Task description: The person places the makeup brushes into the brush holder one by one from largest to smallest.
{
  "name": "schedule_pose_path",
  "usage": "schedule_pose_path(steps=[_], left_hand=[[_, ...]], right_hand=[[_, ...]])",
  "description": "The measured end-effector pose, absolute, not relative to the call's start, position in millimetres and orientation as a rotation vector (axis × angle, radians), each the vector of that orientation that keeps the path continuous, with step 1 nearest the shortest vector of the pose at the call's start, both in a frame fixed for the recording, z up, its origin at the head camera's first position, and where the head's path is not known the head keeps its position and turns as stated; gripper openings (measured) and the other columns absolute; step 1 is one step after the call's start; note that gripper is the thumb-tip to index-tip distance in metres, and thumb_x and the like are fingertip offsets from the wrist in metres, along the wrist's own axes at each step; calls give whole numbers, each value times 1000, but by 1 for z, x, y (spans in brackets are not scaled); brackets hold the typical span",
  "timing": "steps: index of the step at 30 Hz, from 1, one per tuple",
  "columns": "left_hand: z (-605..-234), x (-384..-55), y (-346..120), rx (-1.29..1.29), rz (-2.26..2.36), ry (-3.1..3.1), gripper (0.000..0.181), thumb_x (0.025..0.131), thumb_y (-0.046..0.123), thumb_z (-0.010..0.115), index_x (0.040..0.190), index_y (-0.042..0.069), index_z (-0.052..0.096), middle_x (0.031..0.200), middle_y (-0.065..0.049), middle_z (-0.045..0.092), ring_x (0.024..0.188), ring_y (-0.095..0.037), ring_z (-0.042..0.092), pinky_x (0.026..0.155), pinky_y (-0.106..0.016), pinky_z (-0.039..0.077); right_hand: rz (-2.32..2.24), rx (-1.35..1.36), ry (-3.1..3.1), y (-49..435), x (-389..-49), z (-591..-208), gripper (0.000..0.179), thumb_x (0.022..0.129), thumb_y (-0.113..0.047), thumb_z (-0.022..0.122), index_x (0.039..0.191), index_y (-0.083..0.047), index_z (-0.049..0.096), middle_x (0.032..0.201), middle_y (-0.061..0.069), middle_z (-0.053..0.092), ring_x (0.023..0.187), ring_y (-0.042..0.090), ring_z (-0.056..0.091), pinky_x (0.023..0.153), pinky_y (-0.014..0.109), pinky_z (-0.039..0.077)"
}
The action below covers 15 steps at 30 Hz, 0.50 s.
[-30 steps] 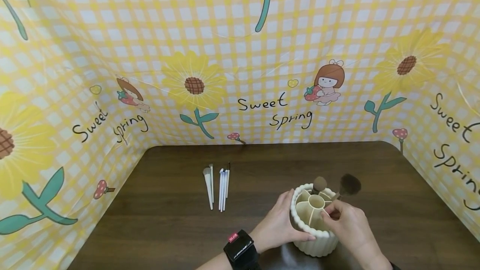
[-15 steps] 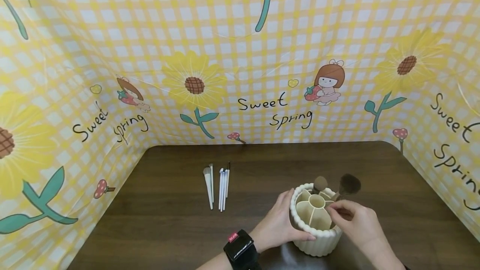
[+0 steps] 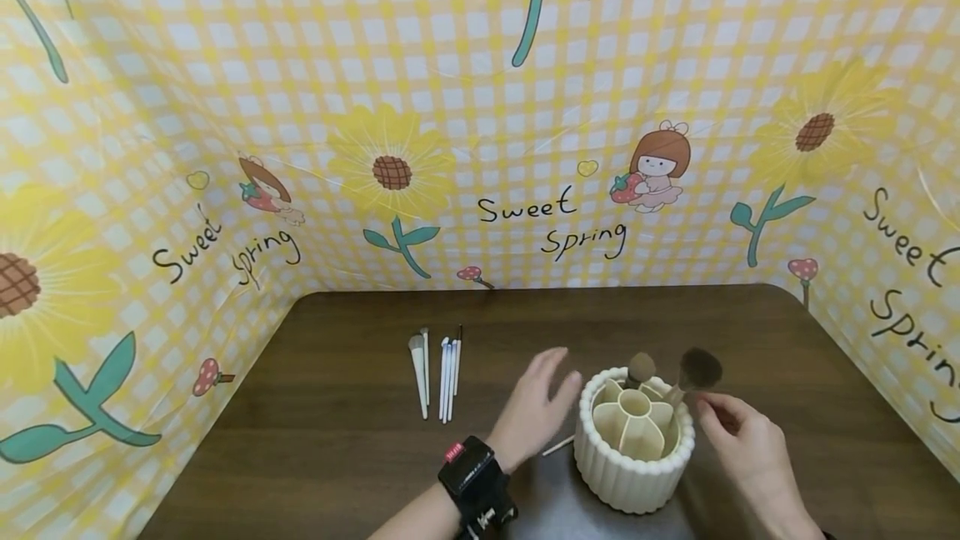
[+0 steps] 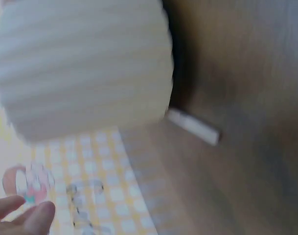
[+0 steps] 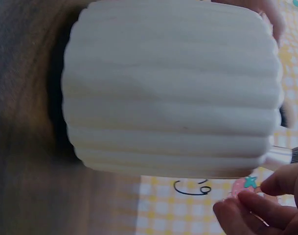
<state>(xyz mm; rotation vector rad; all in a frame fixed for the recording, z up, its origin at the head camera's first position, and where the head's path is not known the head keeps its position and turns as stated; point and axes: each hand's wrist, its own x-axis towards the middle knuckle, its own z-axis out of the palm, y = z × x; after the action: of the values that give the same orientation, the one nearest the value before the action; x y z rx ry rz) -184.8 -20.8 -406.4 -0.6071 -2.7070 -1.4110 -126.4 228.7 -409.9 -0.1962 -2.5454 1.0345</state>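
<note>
A cream ribbed brush holder with several inner compartments stands upright on the table. Two makeup brushes poke out of its far side: a brown round-headed one and a larger dark fluffy one. Just left of the holder hovers my left hand, apart from it, fingers loosely extended. My right hand is at the holder's right rim, fingers loosely curled beside the large brush; the right wrist view shows nothing between them. A thin pale stick lies on the table against the holder's left side, its far end hidden.
Several slim white makeup brushes lie on the dark table to the left, in two groups: a pair and a cluster. A yellow checked cloth walls in the back and sides.
My left hand has let go of the holder and moved left, uncovering the pale stick. My right hand has drawn out of the holder to the right.
</note>
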Motion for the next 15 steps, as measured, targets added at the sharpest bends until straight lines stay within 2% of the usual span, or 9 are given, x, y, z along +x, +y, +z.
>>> schedule_pose_path(steps=[4, 7, 12, 15], left_hand=[[-403, -207, -39, -418, -1408, -2591, 46, 99, 35, 45, 133, 5, 53, 135, -14, 55, 119, -28, 57, 100, -44, 47], [-403, -224, -56, -296, -1358, -2537, 37, 97, 28, 51, 125, 6, 60, 119, -12, 66, 103, -23, 65, 90, -38, 53], [-403, -248, -88, -114, -1232, -2481, 28, 95, 21, 54, 114, 6, 68, 99, -11, 73, 84, -21, 68, 73, -33, 54], [-402, -259, -105, 1, -1169, -2462, 26, 95, 18, 55, 110, 5, 70, 94, -12, 73, 80, -23, 68, 70, -35, 53]], right_hand=[[1028, -209, -2550, 226, -130, -418, 26, 93, -19, 57, 105, -1, 71, 99, 19, 73, 77, -17, 49, 64, 4, 37], [1021, -206, -2561, 224, -132, -421, 28, 94, -20, 55, 106, -2, 71, 100, 18, 73, 80, -8, 56, 67, 14, 44], [1024, -208, -2594, 220, -134, -420, 31, 95, -22, 52, 108, 0, 70, 103, 19, 72, 88, 17, 66, 73, 32, 51], [1044, -191, -2607, 219, -134, -420, 32, 96, -21, 49, 109, 1, 69, 106, 22, 70, 95, 32, 66, 77, 40, 52]])
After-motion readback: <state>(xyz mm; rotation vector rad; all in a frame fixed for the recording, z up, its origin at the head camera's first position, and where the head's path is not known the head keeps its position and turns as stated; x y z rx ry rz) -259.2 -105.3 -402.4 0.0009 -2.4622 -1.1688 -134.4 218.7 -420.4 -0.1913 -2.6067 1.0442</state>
